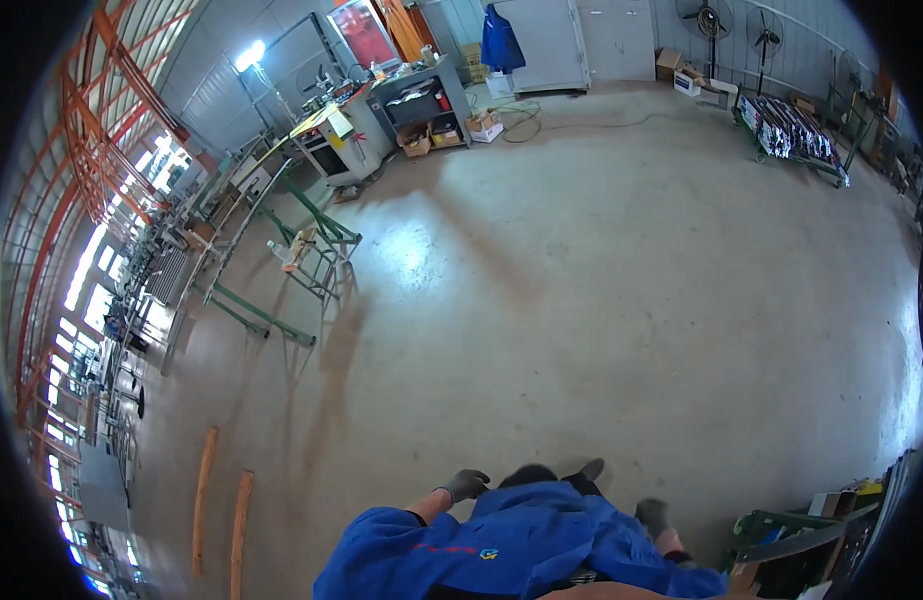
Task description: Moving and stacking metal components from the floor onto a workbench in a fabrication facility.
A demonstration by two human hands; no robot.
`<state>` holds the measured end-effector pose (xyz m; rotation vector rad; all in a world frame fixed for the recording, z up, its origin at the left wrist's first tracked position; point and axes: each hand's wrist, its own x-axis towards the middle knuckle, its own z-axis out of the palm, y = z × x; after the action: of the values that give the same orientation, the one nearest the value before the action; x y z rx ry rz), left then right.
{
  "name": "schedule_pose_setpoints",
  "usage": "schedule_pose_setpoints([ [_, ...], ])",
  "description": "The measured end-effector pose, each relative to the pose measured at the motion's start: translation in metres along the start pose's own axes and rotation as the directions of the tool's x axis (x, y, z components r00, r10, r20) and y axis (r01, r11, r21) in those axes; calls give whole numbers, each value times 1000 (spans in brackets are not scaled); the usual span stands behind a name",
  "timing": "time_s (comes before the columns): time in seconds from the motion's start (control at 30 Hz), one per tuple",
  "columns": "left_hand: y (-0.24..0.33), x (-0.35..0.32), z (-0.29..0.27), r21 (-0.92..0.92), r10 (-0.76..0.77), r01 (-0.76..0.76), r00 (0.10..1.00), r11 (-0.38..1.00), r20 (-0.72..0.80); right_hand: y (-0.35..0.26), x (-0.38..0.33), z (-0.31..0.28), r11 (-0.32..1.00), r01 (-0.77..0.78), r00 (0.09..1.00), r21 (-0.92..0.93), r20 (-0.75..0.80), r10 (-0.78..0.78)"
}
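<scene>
Two grey-gloved hands, left (467, 485) and right (652, 516), hang loose and hold nothing above the bare concrete floor (581, 280); I see no work begun, two wooden strips (221, 520) untouched.

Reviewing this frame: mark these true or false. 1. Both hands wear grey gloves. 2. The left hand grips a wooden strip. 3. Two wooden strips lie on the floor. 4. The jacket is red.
1. True: the left hand and right hand both show grey gloves.
2. False: it hangs free, holding nothing.
3. True: the two wooden strips lie side by side on the concrete floor, to the person's left.
4. False: the jacket is blue.
</scene>
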<state>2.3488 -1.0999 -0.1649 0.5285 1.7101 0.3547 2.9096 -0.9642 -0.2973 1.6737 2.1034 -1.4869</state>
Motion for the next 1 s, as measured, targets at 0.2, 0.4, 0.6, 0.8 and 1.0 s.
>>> schedule_pose_setpoints([
  [0.2, 146, 77, 19, -115, 46, -51, 998, 992, -51, -124, 154, -222, 714, 19, 956, 699, -222, 192],
  [0.4, 271, 236, 23, 23, 22, -24, 998, 999, 67, -130, 242, -359, 761, 82, 918, 644, -346, 194],
  [0.6, 473, 388, 28, 708, 488, -596, 779, 379, 395, -59, 251, -408, 590, -140, 876, 795, -179, 449],
  [0.8, 776, 426, 78, 496, 353, -517, 850, 697, 391, 54, 236, -395, 377, -116, 751, 919, -168, 639],
  [1.0, 923, 505, 162, 520, 215, -382, 911, 764, 353, 85, 409, -483, 687, -118, 884, 717, -240, 402],
])
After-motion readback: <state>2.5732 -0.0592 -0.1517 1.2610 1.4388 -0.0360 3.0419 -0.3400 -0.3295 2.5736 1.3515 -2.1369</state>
